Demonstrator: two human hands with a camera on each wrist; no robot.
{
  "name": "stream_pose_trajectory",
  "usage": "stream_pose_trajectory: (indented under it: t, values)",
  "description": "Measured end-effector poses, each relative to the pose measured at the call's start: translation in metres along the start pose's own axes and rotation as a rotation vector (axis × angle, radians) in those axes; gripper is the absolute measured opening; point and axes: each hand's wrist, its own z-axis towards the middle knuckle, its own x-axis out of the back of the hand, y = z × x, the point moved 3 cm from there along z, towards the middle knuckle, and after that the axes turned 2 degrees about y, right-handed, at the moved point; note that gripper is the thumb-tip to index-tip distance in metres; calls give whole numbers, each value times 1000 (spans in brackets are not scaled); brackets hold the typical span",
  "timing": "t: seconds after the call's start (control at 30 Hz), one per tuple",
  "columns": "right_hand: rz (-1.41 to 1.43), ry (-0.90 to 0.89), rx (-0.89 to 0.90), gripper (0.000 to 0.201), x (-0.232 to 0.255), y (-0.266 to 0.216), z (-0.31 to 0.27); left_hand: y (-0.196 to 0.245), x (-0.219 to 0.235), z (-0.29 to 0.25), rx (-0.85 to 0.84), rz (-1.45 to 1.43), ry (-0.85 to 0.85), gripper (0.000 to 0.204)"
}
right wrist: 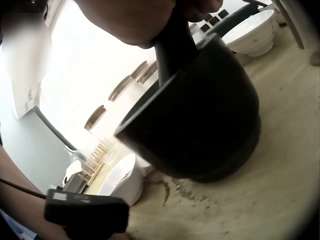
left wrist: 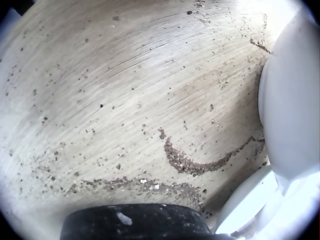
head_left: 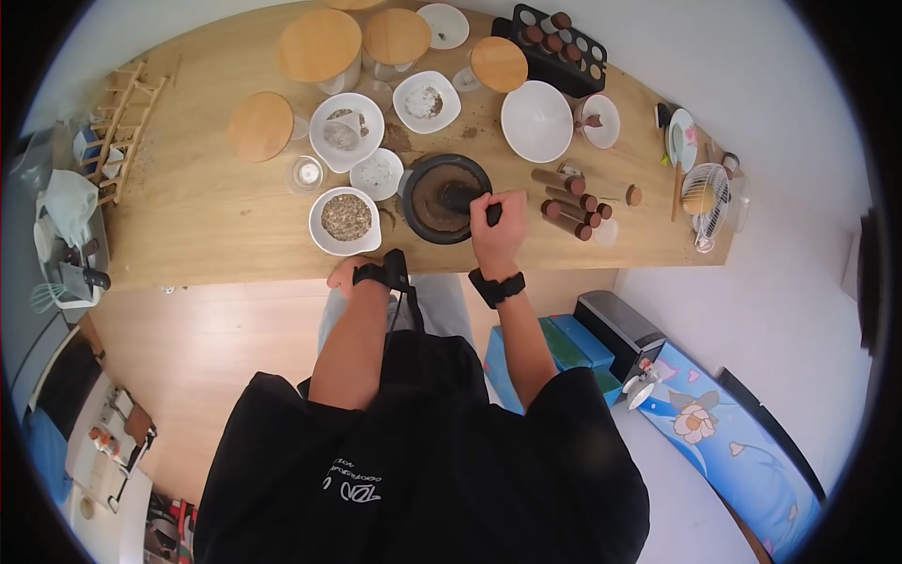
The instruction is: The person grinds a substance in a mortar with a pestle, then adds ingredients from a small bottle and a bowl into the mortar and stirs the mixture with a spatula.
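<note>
My right hand (head_left: 500, 226) grips the top of a dark pestle (head_left: 458, 196), its lower end down in a black mortar (head_left: 408, 211). Brown ground powder (head_left: 427, 199) coats the mortar's inside. From the right wrist view, the pestle (right wrist: 174, 52) leans against the near rim of the mortar (right wrist: 200, 110). At the table's front edge rests my left hand (head_left: 346, 273), holding nothing visible, just below a white spouted bowl (head_left: 374, 240) of coarse brownish bits. The left wrist view shows no fingers, only spilled brown powder (left wrist: 187, 165) and the mortar's edge (left wrist: 135, 222).
White bowls with pale powder, such as the small one (head_left: 376, 175), crowd the mortar's left and far side. Brown-capped tubes (head_left: 568, 202) lie to its right. Behind stand wooden-lidded jars (head_left: 319, 47), a large white bowl (head_left: 536, 120) and a black rack (head_left: 573, 70).
</note>
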Motion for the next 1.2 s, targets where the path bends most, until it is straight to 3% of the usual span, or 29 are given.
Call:
stream_pose_trajectory:
  t: [0.1,0.17,0.33,0.43,0.57,0.7,0.77,0.87,0.97,1.0,1.13,1.2]
  values:
    - [-47,110,97,18,-6,-4,-3,0,1,2,-4,6,1,49]
    - [40,-49,37,18,-6,-5,-12,0,1,2,-6,13,2,49]
    - [-20,72,-43,17,-7,9,0,1,0,3,-10,33,1,48]
    - [46,-164,49,17,-3,-8,10,2,0,4,-12,40,3,48]
    - [-12,4,76,17,-12,-3,4,1,0,6,-19,38,-3,48]
    - [6,-119,-20,17,-2,1,14,2,-3,7,-36,78,-3,47]
    - [-56,-42,-47,16,-5,2,17,3,-3,6,-49,98,-6,47]
    - [-73,-139,88,15,-15,-20,5,2,-5,8,-32,89,-7,47]
    - [10,-107,11,16,-6,-4,16,2,-5,7,-9,62,-5,48]
    - [-45,-8,-51,17,-5,4,15,2,-5,7,-2,59,-5,48]
    - [0,-125,40,17,-6,-14,3,0,-5,8,14,52,-5,48]
    - [-12,-57,-9,17,-8,2,9,0,-4,8,14,58,-3,48]
